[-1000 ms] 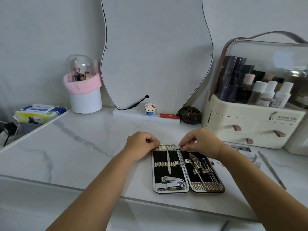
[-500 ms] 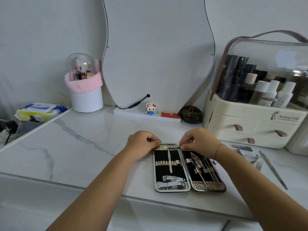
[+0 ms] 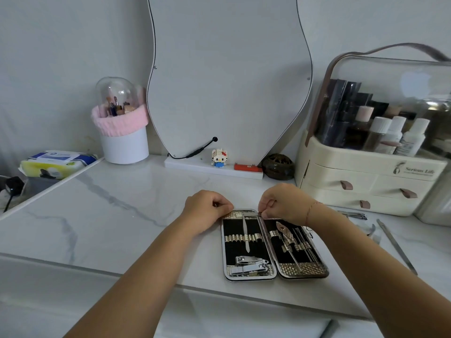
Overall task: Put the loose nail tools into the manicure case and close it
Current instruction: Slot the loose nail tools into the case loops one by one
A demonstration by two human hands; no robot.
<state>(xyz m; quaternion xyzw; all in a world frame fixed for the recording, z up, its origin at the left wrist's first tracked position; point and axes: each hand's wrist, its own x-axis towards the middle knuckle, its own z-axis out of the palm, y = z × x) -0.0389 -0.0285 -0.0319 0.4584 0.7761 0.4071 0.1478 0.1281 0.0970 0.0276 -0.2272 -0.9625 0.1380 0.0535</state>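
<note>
Two hands meet at the far rim of the manicure case (image 3: 273, 243), which lies open and flat on the marble surface (image 3: 122, 215) near its 6 o'clock edge. The left hand (image 3: 207, 211) sits at the case's 11 o'clock corner with its fingers curled under. I cannot tell whether they grip anything. The right hand (image 3: 284, 203) is at 12 o'clock, fingers pinched by the hinge, on what I cannot tell. At 3 o'clock, a nail clipper (image 3: 355, 215) and a long file (image 3: 396, 247) lie loose.

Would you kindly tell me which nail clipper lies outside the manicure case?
The clipper by the organiser's bottom drawer; the other two sit in the case's left half.
</note>
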